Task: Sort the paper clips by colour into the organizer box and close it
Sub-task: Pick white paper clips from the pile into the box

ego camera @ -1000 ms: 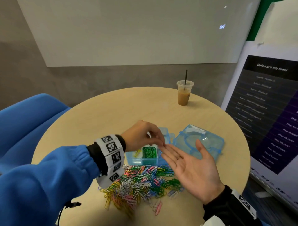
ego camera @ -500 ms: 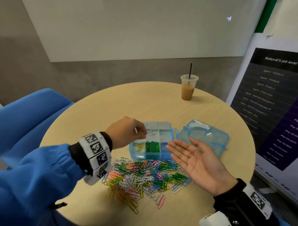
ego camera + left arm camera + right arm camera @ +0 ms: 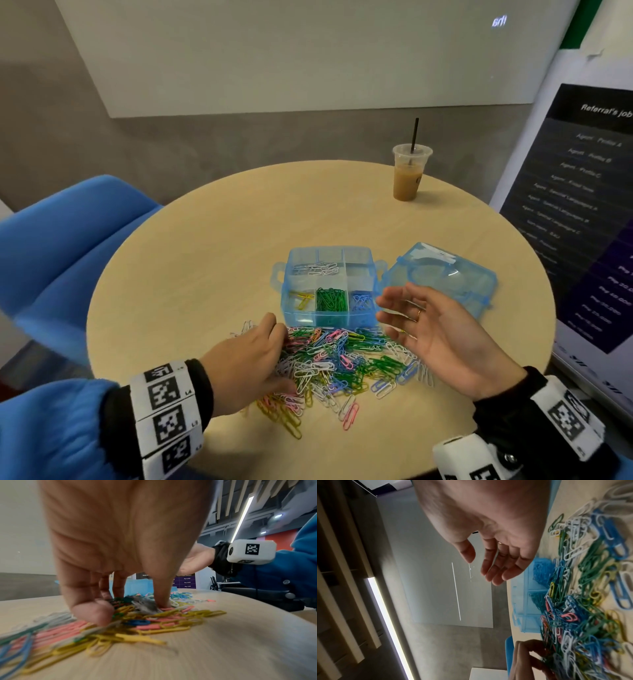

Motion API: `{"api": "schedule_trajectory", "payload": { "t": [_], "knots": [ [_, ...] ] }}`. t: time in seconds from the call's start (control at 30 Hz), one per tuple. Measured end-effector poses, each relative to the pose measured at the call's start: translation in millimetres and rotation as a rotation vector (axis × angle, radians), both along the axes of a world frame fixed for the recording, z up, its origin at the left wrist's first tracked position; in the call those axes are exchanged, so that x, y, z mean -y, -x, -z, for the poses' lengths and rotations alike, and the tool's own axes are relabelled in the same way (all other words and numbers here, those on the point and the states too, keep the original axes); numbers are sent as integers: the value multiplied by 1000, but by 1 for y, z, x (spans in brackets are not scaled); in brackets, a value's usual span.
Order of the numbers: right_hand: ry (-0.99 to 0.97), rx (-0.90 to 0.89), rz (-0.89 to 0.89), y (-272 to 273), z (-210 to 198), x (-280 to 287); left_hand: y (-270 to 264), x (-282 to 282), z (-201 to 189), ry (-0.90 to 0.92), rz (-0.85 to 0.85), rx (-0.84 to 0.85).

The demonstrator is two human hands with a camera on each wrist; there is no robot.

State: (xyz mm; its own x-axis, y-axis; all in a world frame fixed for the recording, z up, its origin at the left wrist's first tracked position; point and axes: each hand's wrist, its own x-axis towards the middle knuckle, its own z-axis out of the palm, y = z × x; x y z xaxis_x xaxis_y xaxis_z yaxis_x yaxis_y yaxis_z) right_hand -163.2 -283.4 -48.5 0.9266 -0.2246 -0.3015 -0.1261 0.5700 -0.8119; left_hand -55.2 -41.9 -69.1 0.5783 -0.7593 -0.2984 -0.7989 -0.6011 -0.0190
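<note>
- Head view: left hand (image 3: 248, 359) is palm down on the left edge of the loose multicoloured pile of paper clips (image 3: 335, 366), fingers bent into it; can't tell if a clip is pinched.
- Right hand (image 3: 442, 337) hovers palm up, fingers relaxed and spread, holding nothing, above the pile's right side, just in front of the box's right corner.
- Translucent blue plastic organizer box (image 3: 330, 286) sits open just behind the pile; white clips in a back cell, yellow, green, blue in the front row.
- Its blue lid (image 3: 442, 274) lies flat just right of it, near the round wooden table (image 3: 212, 260) edge.
- Iced coffee cup with straw (image 3: 409, 173) stands well behind; bare tabletop left of the box.
- Left wrist view: fingertips (image 3: 96, 609) and thumb press into the clips, blurred; bare wood in front.
- Right wrist view: open palm, clear of the clips and box wall.
</note>
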Motion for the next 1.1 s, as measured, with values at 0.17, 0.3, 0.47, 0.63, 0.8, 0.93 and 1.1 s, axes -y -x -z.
{"api": "schedule_trajectory", "payload": {
  "t": [0.17, 0.3, 0.47, 0.63, 0.8, 0.93, 1.1],
  "knots": [
    [6, -11, -9, 0, 0, -2, -5, 8, 10, 50, 77, 67],
    [-29, -22, -15, 0, 0, -5, -12, 13, 15, 115, 111, 84],
    [-52, -36, -27, 0, 1, -9, -17, 15, 19, 106, 120, 119],
    [-101, -60, -44, 0, 4, -15, -14, 19, 11, 116, 114, 80],
    [-257, -109, -74, 0, 9, -25, -24, 19, 5, 238, 5, -74],
    [-347, -155, -117, -1, 15, -33, -24, 25, -13, 321, -6, -99],
    [-466, -197, -159, 0, 17, -42, -10, 38, -36, 457, 45, -153]
  ]
}}
